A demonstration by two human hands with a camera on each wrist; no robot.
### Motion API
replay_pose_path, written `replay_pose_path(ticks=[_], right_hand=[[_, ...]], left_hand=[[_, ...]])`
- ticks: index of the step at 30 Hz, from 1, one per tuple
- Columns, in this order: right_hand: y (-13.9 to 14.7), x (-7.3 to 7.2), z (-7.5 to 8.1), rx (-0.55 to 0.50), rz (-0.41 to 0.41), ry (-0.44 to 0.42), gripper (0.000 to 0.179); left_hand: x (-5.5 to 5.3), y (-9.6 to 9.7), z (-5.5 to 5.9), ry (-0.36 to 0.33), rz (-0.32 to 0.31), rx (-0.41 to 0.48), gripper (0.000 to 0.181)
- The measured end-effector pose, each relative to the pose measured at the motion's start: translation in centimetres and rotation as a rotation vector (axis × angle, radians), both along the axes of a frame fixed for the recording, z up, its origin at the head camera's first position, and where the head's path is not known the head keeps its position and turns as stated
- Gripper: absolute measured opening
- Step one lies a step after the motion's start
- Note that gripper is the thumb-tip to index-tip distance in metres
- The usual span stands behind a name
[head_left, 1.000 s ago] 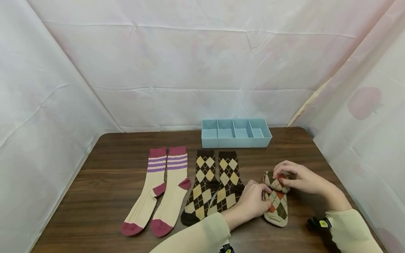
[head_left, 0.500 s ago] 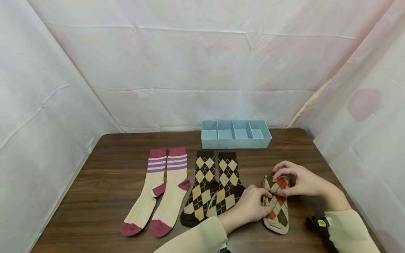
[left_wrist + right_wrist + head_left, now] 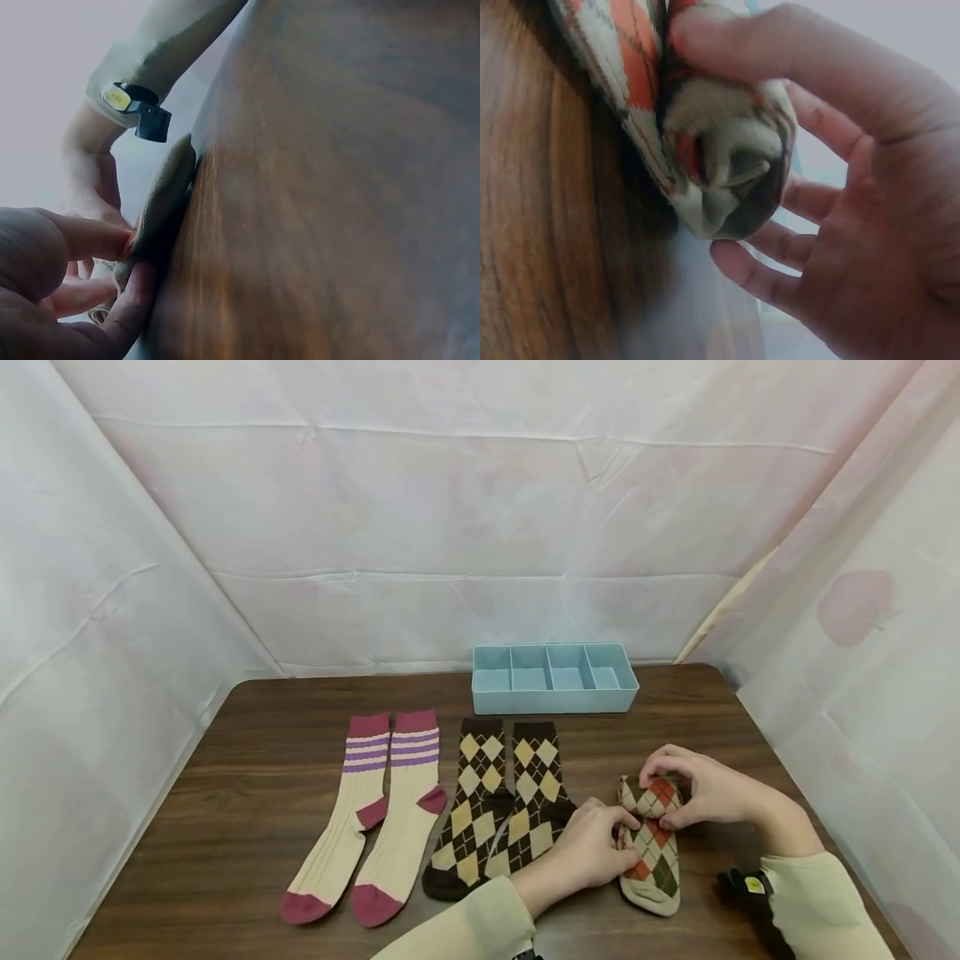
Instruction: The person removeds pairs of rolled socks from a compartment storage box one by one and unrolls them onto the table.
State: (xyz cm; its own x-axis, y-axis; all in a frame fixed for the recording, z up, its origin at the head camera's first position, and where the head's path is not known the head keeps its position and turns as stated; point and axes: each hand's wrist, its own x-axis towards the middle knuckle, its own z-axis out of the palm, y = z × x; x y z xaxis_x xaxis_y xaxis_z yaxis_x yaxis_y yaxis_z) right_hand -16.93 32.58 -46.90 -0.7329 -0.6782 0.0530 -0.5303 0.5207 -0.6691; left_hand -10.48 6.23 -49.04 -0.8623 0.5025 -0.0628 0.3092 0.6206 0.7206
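A partly rolled argyle sock bundle point(image 3: 656, 864), beige with orange and green diamonds, lies at the table's right. Its toe end is flat toward the person, and its far end forms a roll point(image 3: 727, 112). The left hand point(image 3: 592, 847) pinches the bundle's left edge; thumb and fingers show around it in the left wrist view. From the right, the right hand point(image 3: 708, 789) grips the roll, thumb on the near side and fingers curled over the far side. Layers coil inside the roll's end in the right wrist view. Whether it is one sock or two cannot be told.
Two brown argyle socks point(image 3: 480, 810) lie flat beside the left forearm, partly covered by it. Farther left are two cream socks point(image 3: 401, 827) with purple stripes. A blue divided box point(image 3: 555, 700) stands at the table's point(image 3: 225, 827) back edge, before a white curtain.
The sock bundle has shifted slightly toward the person, its toe end now nearer the front edge. The left hand stays at its left edge, the right hand on the roll.
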Motion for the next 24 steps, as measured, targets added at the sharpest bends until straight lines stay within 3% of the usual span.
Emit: replay_pose_path(ticks=[6, 15, 18, 21, 24], right_hand=[[-0.2, -0.3, -0.2, -0.017, -0.067, 0.096, 0.038], [-0.4, -1.3, -1.2, 0.017, -0.200, 0.108, 0.029], [-0.5, -1.5, -1.6, 0.022, -0.225, 0.155, 0.032], [-0.6, -1.7, -1.8, -0.009, -0.216, 0.246, 0.030], [-0.7, -1.8, -1.9, -0.045, -0.142, 0.334, 0.033]], left_hand=[[0.1, -0.1, 0.0, 0.006, 0.000, -0.006, 0.025], [0.0, 0.1, -0.1, 0.004, -0.010, -0.012, 0.026], [0.1, 0.0, 0.0, 0.007, -0.014, -0.016, 0.026], [0.1, -0.1, 0.2, 0.021, -0.019, -0.019, 0.026], [0.0, -0.1, 0.2, 0.031, -0.027, -0.026, 0.026]])
